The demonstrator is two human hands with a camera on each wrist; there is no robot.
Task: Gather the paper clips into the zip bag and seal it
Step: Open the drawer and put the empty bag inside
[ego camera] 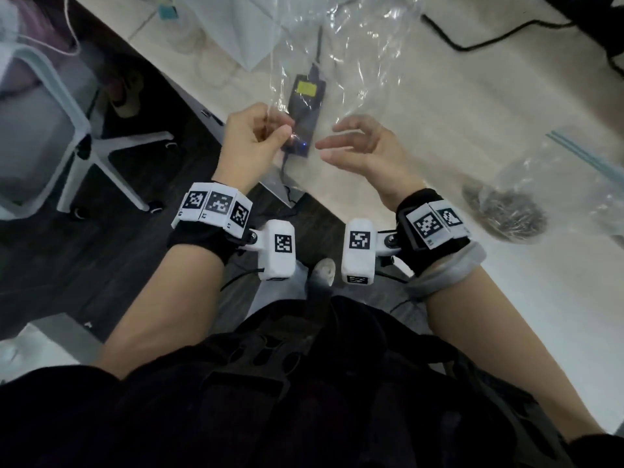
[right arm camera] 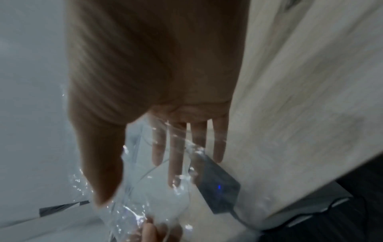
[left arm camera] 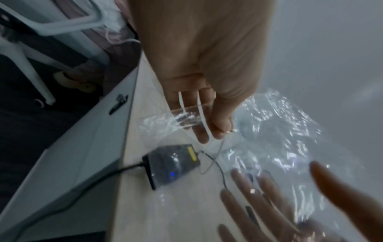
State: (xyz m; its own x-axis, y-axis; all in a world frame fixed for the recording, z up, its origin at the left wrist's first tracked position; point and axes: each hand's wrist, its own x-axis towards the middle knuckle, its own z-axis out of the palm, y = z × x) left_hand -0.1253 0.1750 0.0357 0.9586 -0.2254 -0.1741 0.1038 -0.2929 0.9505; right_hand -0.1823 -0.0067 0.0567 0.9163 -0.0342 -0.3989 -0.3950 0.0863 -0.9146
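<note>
My left hand [ego camera: 282,131] pinches the lower edge of a clear plastic bag [ego camera: 341,62] that hangs raised above the desk. In the left wrist view its thumb and fingers [left arm camera: 219,131] grip the bag's white closure strips [left arm camera: 202,113]. My right hand [ego camera: 329,145] is open just right of it, fingers straight and seen through the crinkled film [right arm camera: 176,155]. A heap of grey paper clips [ego camera: 503,214] lies at the right, seemingly inside a second clear zip bag [ego camera: 580,157] with a blue-green strip.
A black power adapter [ego camera: 305,113] with a yellow label and a blue light lies under the raised bag, its cable running off the light wooden desk [ego camera: 439,136]. A white chair [ego camera: 67,130] stands left over dark floor. A black cable [ego camera: 472,38] crosses the far right.
</note>
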